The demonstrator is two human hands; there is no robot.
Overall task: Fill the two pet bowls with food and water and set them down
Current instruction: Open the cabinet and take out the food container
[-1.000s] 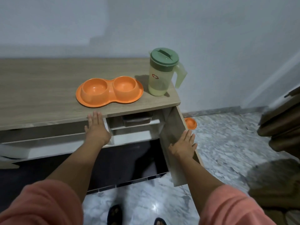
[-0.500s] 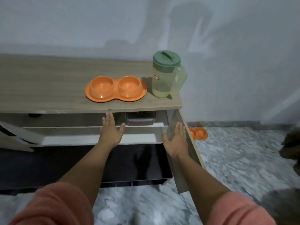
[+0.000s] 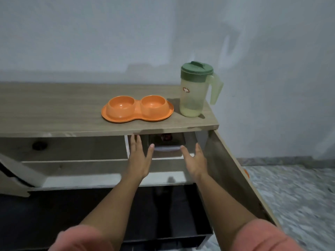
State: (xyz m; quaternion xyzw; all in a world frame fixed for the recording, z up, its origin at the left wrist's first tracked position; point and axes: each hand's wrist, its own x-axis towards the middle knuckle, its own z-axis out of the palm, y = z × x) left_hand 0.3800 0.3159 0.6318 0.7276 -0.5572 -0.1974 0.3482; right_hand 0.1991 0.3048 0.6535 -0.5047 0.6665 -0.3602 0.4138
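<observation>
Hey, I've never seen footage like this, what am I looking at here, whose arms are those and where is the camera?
There is no machine here. The camera sits on a person's head and looks forward and down, so the two bare arms reaching in from the bottom are the wearer's own.

On the wooden cabinet top sits an orange double pet bowl, both cups looking empty. Beside it, to the right, stands a pale jug with a green lid, with some liquid in the bottom.

The cabinet door at the right hangs open. On the shelf under the top is a dark lidded container. The left hand and right hand are open, one either side of it, holding nothing yet. The left thumb is at the container's edge; no grip has closed on it.
</observation>
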